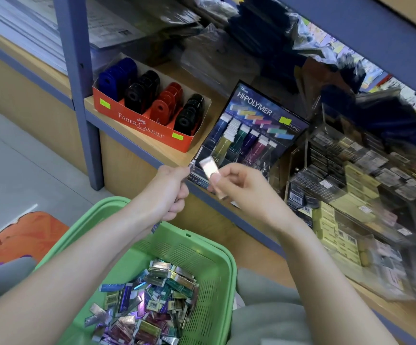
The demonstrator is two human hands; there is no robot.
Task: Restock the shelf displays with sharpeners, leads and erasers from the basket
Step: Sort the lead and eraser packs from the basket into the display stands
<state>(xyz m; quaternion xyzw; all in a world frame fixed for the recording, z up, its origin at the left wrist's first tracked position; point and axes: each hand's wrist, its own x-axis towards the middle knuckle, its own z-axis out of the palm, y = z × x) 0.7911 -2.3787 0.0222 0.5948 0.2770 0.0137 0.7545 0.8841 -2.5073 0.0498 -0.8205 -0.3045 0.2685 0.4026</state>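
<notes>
Pinching one small silvery pack [210, 171] between the thumb and fingertips of your right hand [248, 192], you hold it tilted just below the front of the black display stand [259, 125]. One end points up toward the slots, which suits sliding it in end first.

Your left hand [169, 192] sits just left of the stand's lower corner, clenched into a fist. A pale end shows above the knuckles and a bluish bit below the palm, so it likely grips a small bundle [192, 166] of spare packs, though blur hides exactly what. Keeping that supply close to the stand would save you a reach for each piece.

The green basket [217, 247] lies below the stand, under both forearms. A heap [147, 297] of shiny packs covers its bottom, so plenty is left to sort. The stand's columns look partly filled with coloured sleeves. Left of the stand, the red sharpener box [152, 130] looks well stocked in four rows. You will likely need to match the pack's colour to its column before pushing it home.
</notes>
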